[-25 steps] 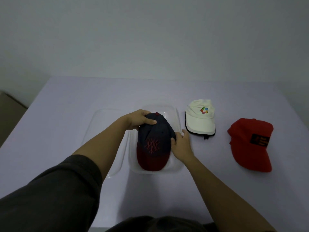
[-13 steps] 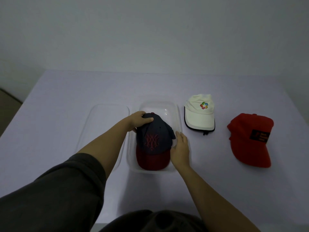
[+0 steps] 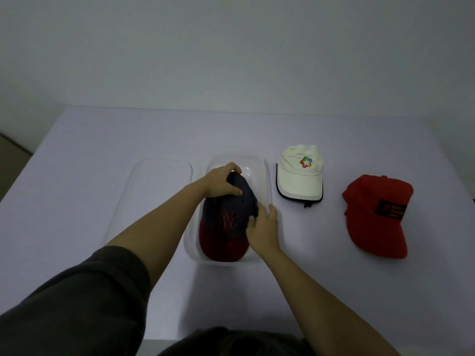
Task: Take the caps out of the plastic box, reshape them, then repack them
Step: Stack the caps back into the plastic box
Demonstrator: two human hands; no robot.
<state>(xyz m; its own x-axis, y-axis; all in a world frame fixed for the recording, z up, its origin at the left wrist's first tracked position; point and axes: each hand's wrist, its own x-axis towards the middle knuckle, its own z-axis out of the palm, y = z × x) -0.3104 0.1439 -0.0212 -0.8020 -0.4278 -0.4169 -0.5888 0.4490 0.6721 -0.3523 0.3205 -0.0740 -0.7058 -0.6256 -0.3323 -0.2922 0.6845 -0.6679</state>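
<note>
A navy cap with a dark red brim lies inside the clear plastic box at the table's middle. My left hand grips the back of its crown, thumb on top. My right hand holds the cap's right side, fingers curled onto the fabric by the box's right wall. A white cap with a coloured logo lies just right of the box. A red cap with a black patch lies farther right.
The box's clear lid lies flat on the table just left of the box. The table is pale lilac, its far edge meeting a plain wall. A brown floor strip shows at the far left.
The navy cap has sunk lower into the box. My left hand shifted a little farther back on the crown, and my right hand curled in against the cap's right side.
</note>
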